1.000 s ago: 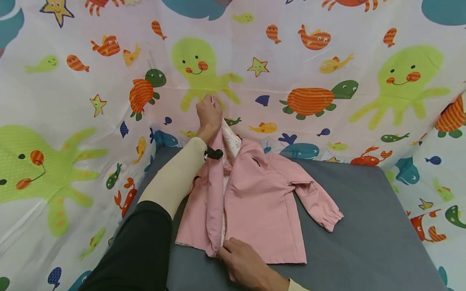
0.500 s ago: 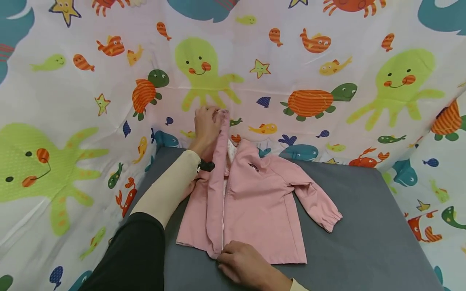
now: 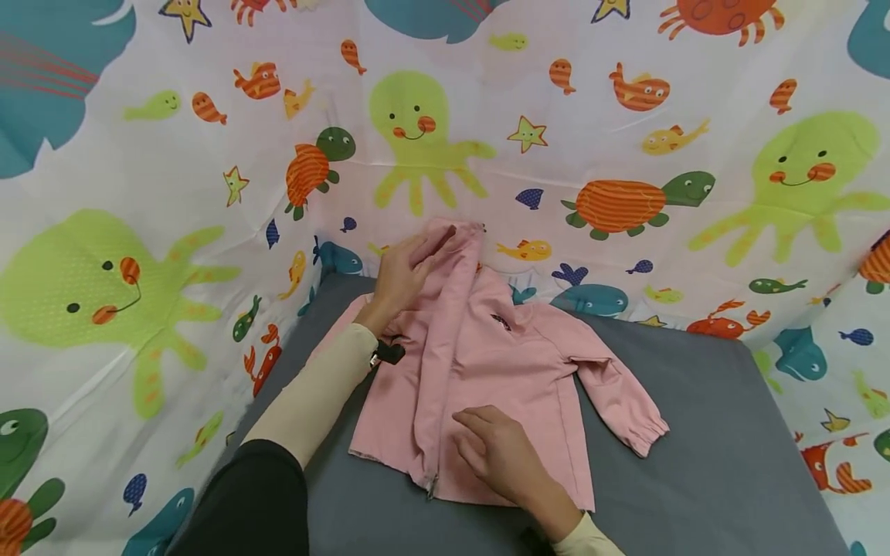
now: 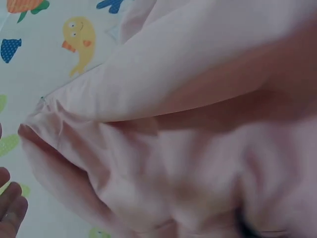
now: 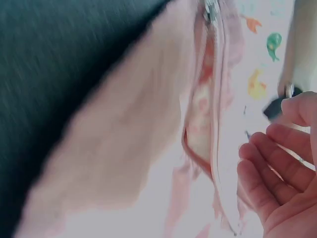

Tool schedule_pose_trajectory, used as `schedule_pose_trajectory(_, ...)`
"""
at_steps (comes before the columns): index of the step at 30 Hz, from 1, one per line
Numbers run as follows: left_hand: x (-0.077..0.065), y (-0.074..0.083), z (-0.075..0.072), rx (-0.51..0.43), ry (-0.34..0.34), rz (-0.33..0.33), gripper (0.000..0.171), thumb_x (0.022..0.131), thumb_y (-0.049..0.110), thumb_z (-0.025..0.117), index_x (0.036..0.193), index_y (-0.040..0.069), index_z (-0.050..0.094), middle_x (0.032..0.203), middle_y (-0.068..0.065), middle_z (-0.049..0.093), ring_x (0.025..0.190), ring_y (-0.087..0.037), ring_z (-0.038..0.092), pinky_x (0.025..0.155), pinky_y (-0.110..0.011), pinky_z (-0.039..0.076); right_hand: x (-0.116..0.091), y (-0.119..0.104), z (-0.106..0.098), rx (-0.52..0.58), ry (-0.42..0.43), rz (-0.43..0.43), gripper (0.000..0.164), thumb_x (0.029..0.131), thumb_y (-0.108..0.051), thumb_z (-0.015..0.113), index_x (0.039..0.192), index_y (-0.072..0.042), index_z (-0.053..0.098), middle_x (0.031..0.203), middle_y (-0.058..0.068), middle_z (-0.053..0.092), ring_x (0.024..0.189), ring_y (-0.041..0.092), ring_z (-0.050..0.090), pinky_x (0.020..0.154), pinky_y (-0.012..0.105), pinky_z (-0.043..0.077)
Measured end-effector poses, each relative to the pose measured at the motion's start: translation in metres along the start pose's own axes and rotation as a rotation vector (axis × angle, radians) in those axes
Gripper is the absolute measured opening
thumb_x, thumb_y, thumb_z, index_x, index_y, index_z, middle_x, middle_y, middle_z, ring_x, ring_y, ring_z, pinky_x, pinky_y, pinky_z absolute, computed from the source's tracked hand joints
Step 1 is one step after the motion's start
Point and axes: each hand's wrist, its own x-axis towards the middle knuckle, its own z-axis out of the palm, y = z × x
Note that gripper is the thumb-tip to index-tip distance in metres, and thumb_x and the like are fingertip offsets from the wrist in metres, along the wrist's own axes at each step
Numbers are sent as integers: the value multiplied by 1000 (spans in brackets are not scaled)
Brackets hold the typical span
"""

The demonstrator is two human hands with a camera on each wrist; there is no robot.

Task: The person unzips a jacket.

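A pink zip jacket (image 3: pixel 518 378) lies front up, its hood raised against the patterned backdrop. At the hem sits the zipper slider (image 3: pixel 432 485). In the right wrist view the two zip edges part beyond the slider (image 5: pixel 212 14), and patterned lining (image 5: pixel 200 121) shows between them. My left hand (image 3: pixel 403 274) is at the hood's left side with fingers extended; its fingers (image 4: pixel 11 208) appear beside the pink fabric (image 4: pixel 133 183) in the left wrist view. Over the lower front of the jacket hovers my right hand (image 3: pixel 504 455), fingers loosely bent and holding nothing.
The jacket lies on a dark grey surface (image 3: pixel 709 432). A white backdrop (image 3: pixel 480 185) printed with sea animals rises behind and along both sides. One sleeve (image 3: pixel 626 405) extends to the right; the other is partly behind my left forearm (image 3: pixel 313 401).
My right hand has let go of the hem by the zip and moved up and right. The left hand has released the front edge near the hood, which now leans right.
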Motion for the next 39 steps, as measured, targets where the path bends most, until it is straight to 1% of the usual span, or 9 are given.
schedule_pose_trajectory(3, -26, -5, -2, -11, 21, 8, 48, 103, 19, 74, 150, 15, 69, 145, -15, 72, 123, -39, 74, 102, -55, 59, 3, 4, -1, 9, 16, 62, 36, 94, -22, 88, 126, -8, 81, 119, 6, 80, 111, 21, 77, 91, 41, 66)
schedule_pose_trajectory(7, -70, -7, 0, -72, 30, 10, 43, 97, 11, 80, 138, 0, 74, 137, -24, 74, 116, -42, 77, 96, -56, 62, 4, 11, -1, 16, 30, 138, 42, 92, -27, 91, 129, -9, 79, 121, 7, 81, 114, 24, 78, 93, 45, 65)
schedule_pose_trajectory(13, -136, 1, 4, -137, -33, -8, 43, 97, 14, 83, 135, -2, 75, 131, -23, 77, 101, -40, 80, 89, -56, 64, 1, 21, 7, 21, 11, 210, 50, 89, -28, 93, 132, -7, 78, 126, 11, 80, 117, 29, 78, 97, 49, 64)
schedule_pose_trajectory(18, -179, 5, 2, -184, -91, -22, 44, 97, 18, 84, 134, -5, 75, 130, -25, 77, 108, -43, 79, 91, -55, 64, 4, 28, 14, 24, -12, 230, 54, 88, -27, 94, 133, -2, 76, 127, 14, 80, 116, 33, 78, 96, 51, 63)
schedule_pose_trajectory(25, -219, 9, -11, -127, -140, -39, 43, 95, 24, 86, 131, 1, 78, 123, -17, 81, 104, -30, 80, 87, -47, 65, 14, 31, 22, 9, -91, 245, 62, 87, -29, 93, 136, 3, 72, 132, 20, 76, 119, 38, 76, 100, 54, 61)
schedule_pose_trajectory(31, -241, 21, -17, -98, -358, -14, 34, 97, 39, 83, 120, 14, 81, 110, 2, 81, 99, -13, 74, 90, -36, 61, 19, 37, 24, -11, -208, 285, 65, 83, -30, 96, 131, 6, 72, 134, 24, 73, 119, 42, 73, 103, 56, 59)
schedule_pose_trajectory(35, -257, 35, -24, -38, -507, 28, 35, 94, 53, 82, 109, 21, 81, 109, 7, 75, 108, -12, 64, 97, -37, 56, 17, 33, 31, -67, -317, 253, 59, 79, -30, 99, 118, 6, 73, 132, 25, 70, 119, 41, 69, 100, 53, 59)
schedule_pose_trajectory(37, -265, 41, -27, 0, -541, 74, 38, 91, 57, 84, 103, 22, 80, 112, 6, 72, 113, -14, 60, 101, -39, 54, 15, 29, 36, -123, -310, 212, 53, 78, -30, 99, 110, 4, 74, 130, 25, 70, 118, 39, 70, 97, 51, 61)
schedule_pose_trajectory(39, -270, 47, -27, 37, -552, 131, 36, 89, 56, 86, 97, 22, 78, 110, 6, 69, 114, -15, 58, 101, -39, 53, 14, 25, 39, -162, -260, 176, 40, 77, -25, 99, 95, -1, 73, 112, 18, 71, 102, 33, 70, 86, 47, 62)
